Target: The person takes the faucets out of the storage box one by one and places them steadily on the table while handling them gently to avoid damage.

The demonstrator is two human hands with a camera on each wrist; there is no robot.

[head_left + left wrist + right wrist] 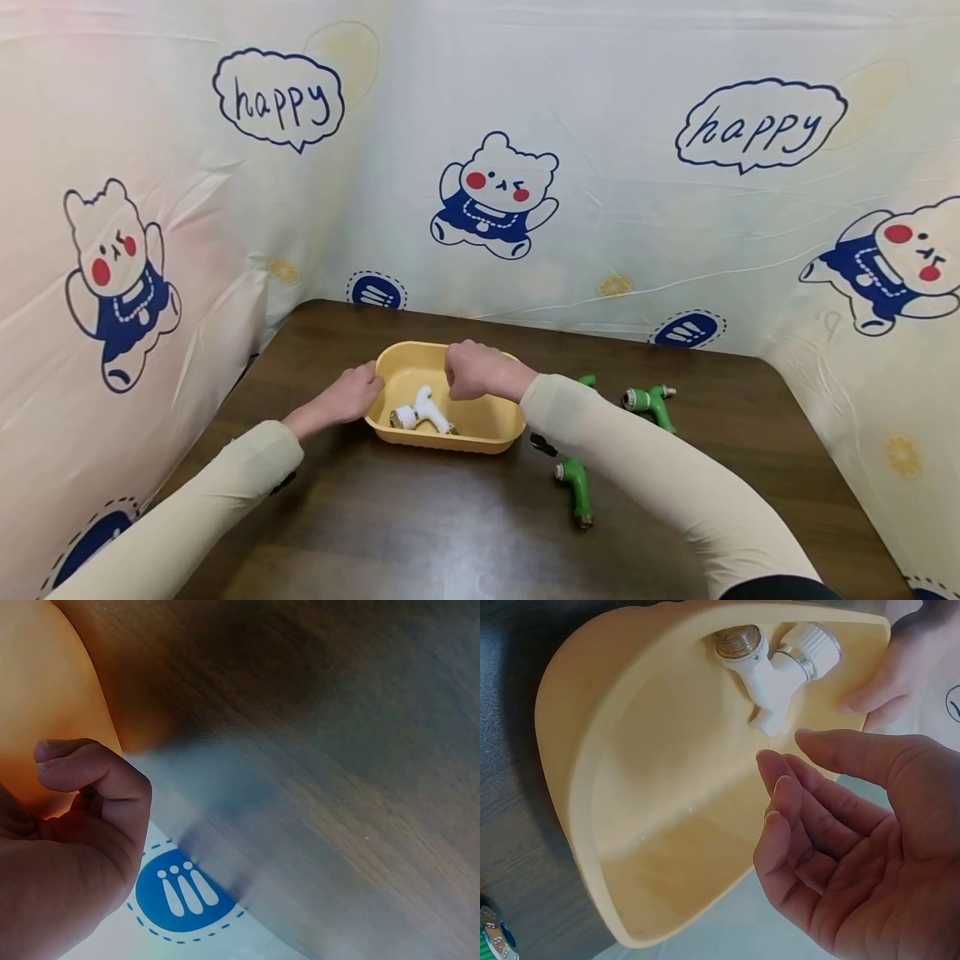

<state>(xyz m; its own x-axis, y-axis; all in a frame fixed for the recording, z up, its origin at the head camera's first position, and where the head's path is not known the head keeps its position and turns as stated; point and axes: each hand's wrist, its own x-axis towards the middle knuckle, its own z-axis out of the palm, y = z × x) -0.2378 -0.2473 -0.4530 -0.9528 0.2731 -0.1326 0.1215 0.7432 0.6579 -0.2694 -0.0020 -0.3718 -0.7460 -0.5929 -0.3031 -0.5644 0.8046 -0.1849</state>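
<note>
A white plastic tap (pixel 426 412) with a ribbed knob lies inside the yellow basin (pixel 450 446), towards its left side. My left hand (pixel 351 394) grips the basin's left rim; in the right wrist view its thumb (pixel 877 697) laps over the edge. Above the basin, near its far right rim, hovers my right hand (pixel 480 371). The right wrist view shows the right hand's fingers (pixel 810 817) loosely bent with nothing between them, apart from the white tap.
On the brown table (pixel 360 533), right of the basin, lie green taps: one near the front (pixel 576 492), one farther right (pixel 654 404), and one (pixel 587 380) mostly hidden behind the right sleeve. A printed cloth (pixel 585 208) surrounds the table's back and sides.
</note>
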